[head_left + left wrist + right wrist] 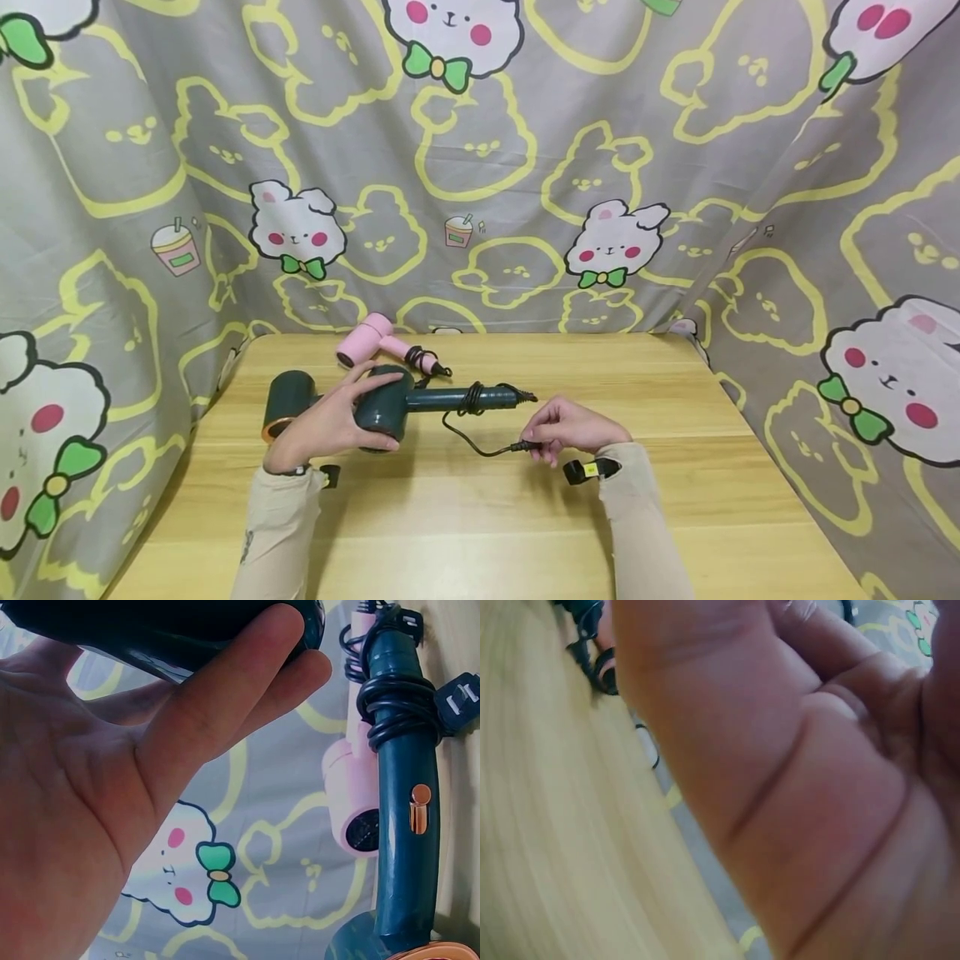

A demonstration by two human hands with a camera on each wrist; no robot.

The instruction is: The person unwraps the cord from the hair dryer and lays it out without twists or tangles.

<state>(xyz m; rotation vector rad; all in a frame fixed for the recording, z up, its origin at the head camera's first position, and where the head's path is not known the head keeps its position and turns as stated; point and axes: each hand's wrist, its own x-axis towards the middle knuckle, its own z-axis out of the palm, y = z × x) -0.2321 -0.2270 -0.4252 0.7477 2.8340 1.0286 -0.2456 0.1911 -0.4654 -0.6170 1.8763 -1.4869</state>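
My left hand (330, 425) grips a dark green hair dryer (450, 400) around its head, thumb on the near side and fingers over the far side. Its handle points right, with black cord (472, 400) wound about it. A loose length of this cord runs to my right hand (576, 425), which pinches its end; the fingers hide most of the plug. A second dark green hair dryer (291, 398) lies to the left, partly behind my left hand. In the left wrist view, this second dryer's handle (405, 780) shows a copper switch and wound cord.
A pink hair dryer (365, 337) with its cord wrapped lies farther back on the wooden table (465, 533). A patterned grey curtain (495, 167) encloses the back and sides.
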